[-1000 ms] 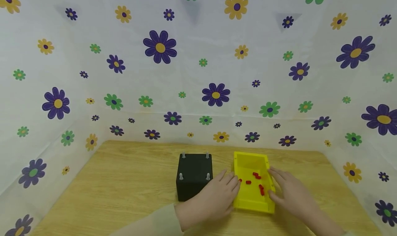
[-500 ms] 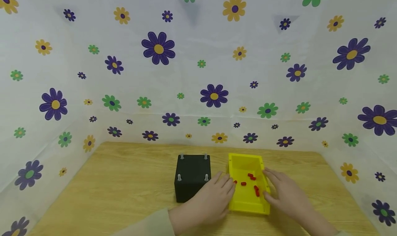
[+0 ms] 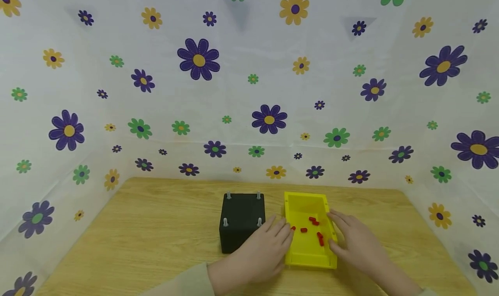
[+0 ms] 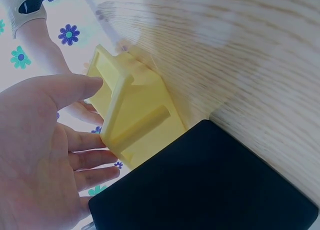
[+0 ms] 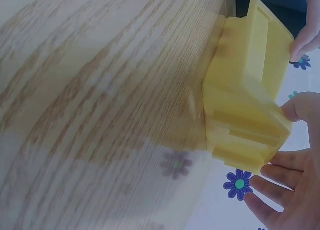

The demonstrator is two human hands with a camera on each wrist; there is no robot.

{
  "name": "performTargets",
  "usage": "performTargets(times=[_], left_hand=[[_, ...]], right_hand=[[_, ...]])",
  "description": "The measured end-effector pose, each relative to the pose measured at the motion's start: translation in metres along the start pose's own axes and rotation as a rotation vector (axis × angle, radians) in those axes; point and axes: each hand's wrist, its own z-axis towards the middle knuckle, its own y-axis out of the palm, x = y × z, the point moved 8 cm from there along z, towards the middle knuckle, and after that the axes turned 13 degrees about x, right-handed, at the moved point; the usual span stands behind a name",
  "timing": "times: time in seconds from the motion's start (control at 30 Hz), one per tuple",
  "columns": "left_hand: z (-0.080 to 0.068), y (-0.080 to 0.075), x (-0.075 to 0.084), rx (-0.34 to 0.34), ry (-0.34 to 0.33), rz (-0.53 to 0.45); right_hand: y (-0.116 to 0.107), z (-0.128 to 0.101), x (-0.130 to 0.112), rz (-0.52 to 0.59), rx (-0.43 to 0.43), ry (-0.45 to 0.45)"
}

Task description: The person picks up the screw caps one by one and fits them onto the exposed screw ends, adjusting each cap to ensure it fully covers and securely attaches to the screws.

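Your left hand (image 3: pixel 262 248) and right hand (image 3: pixel 356 243), fingers straight, flank yellow tray (image 3: pixel 308 258) long sides; long axis runs away from you; black block (image 3: pixel 241 220) just left.

This looks like a staged recording booth rather than a lived-in room: a wooden table (image 3: pixel 156 235) is boxed in on three sides by a white cloth backdrop (image 3: pixel 249 92) printed with purple, green and yellow flowers (creases and seams show where the sheets meet). Only a black block with metal pegs (image 3: pixel 241 222) and a yellow tray (image 3: pixel 308 259) stand on it
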Motion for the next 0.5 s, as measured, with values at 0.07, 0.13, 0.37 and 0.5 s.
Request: performTargets(times=[0.07, 0.13, 0.37, 0.5], left_hand=[[-0.0007, -0.0003, -0.0001, 0.003, -0.001, -0.003], [-0.0013, -0.0011, -0.0003, 0.010, -0.002, -0.004], [-0.0030, -0.0003, -0.0009, 0.009, 0.000, 0.006], [-0.0037, 0.0007, -0.0015, 0.008, -0.004, -0.011]], right_hand=[[0.0003, -0.0003, -0.0005, 0.001, 0.002, 0.000], [0.0005, -0.0004, -0.0012, -0.001, 0.002, -0.001], [0.0004, -0.0003, -0.0034, 0.002, 0.007, -0.010], [0.0008, -0.0005, -0.0036, 0.004, 0.002, -0.005]])
